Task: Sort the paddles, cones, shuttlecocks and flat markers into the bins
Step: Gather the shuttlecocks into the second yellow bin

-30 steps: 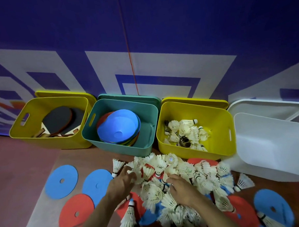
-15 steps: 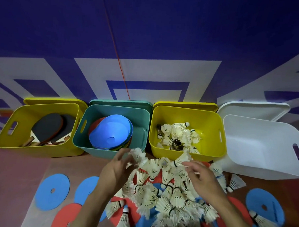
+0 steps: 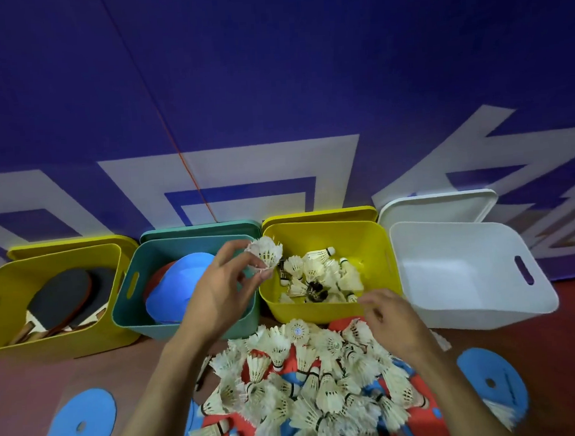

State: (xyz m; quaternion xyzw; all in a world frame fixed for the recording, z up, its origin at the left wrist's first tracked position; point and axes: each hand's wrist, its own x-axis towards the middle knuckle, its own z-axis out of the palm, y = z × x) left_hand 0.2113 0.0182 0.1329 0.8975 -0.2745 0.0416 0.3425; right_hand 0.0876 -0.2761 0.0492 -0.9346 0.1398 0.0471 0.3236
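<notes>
From the left, the first yellow bin (image 3: 58, 326) already held the paddles (image 3: 60, 298), and the teal bin (image 3: 185, 316) beside it held the stacked cones (image 3: 175, 293). I judged those two sorts finished. My left hand (image 3: 217, 295) pinched a small clump of shuttlecocks (image 3: 265, 255) by the feathers, raised at the near-left corner of the second yellow bin (image 3: 329, 310); their long axes tilted, skirts up toward the wall, corks hidden. A few shuttlecocks lay inside that bin at all angles. My right hand (image 3: 391, 322) hovered over its front rim, fingers loosely curled, holding nothing I could see. The white bin (image 3: 474, 303) sat bare, with a big pile (image 3: 306, 385) and the flat markers (image 3: 81, 424) left on the floor.
</notes>
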